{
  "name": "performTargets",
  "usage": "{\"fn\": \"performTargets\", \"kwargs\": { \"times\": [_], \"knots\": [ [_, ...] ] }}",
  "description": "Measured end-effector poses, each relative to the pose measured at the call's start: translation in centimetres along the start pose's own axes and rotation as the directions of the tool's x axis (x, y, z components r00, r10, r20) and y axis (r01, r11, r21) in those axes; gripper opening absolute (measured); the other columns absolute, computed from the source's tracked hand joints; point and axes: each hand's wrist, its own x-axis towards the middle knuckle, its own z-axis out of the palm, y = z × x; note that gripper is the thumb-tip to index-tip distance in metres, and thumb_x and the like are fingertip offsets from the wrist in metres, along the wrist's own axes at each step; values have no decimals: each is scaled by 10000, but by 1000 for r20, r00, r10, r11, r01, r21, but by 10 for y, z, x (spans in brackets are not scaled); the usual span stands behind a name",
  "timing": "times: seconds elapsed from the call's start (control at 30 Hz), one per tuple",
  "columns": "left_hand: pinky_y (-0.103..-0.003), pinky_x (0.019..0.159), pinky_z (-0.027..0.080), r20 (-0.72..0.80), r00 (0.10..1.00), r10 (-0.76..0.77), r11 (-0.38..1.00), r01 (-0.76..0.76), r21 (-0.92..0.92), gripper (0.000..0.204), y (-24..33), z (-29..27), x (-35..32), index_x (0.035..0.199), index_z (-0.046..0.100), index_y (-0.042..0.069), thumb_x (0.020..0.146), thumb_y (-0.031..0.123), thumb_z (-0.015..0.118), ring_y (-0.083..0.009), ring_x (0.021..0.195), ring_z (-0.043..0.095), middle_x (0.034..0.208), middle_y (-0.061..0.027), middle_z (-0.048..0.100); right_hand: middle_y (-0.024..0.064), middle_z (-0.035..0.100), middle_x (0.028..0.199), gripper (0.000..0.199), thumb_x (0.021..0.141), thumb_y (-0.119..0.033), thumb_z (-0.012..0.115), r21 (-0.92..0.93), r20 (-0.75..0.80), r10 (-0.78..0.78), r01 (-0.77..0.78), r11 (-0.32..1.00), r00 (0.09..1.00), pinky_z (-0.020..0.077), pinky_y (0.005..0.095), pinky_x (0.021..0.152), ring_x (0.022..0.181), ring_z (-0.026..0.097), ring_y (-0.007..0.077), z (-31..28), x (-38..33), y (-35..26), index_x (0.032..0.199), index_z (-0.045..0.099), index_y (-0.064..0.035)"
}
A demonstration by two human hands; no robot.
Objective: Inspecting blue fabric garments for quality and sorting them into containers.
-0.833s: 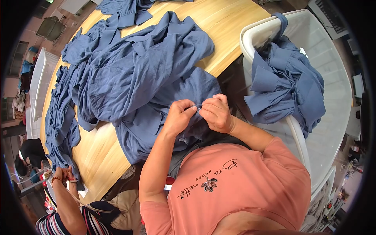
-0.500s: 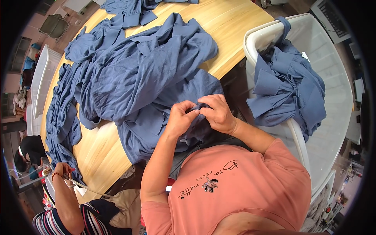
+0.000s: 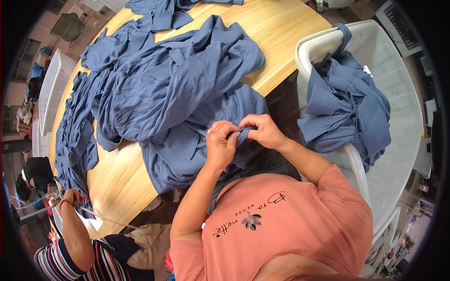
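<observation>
A large blue garment [image 3: 173,89] lies crumpled over the near edge of the wooden table, and its near part hangs down toward my lap. My left hand [image 3: 221,143] pinches an edge of this cloth between thumb and fingers. Close beside it, my right hand [image 3: 265,132] grips the same edge. A short folded strip of blue fabric [image 3: 242,136] shows between the two hands. What lies under the fingertips is hidden.
More blue garments [image 3: 75,136] lie along the left of the wooden table [image 3: 119,175]. A white plastic bin [image 3: 398,117] at the right holds blue garments [image 3: 351,103], some draped over its rim. At lower left a co-worker's hand [image 3: 70,196] is near the table edge.
Both hands have moved slightly apart along the cloth edge, so more of the folded strip shows between them. The co-worker's arm at lower left has shifted a little.
</observation>
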Motion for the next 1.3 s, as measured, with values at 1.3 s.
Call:
{"fn": "performTargets", "kwargs": {
  "times": [1.3],
  "knots": [
    [-385, 709, 389, -183, 869, 460, 782, -300, 546, 183, 8, -21, 2, 817, 586, 68, 692, 91, 718, -282, 799, 552, 789, -68, 580, 19, 590, 816, 205, 741, -98, 607, -769, 357, -739, 629, 115, 571, 373, 368, 788, 769, 573, 184, 8, 14, 27, 944, 613, -70]
  ]
}}
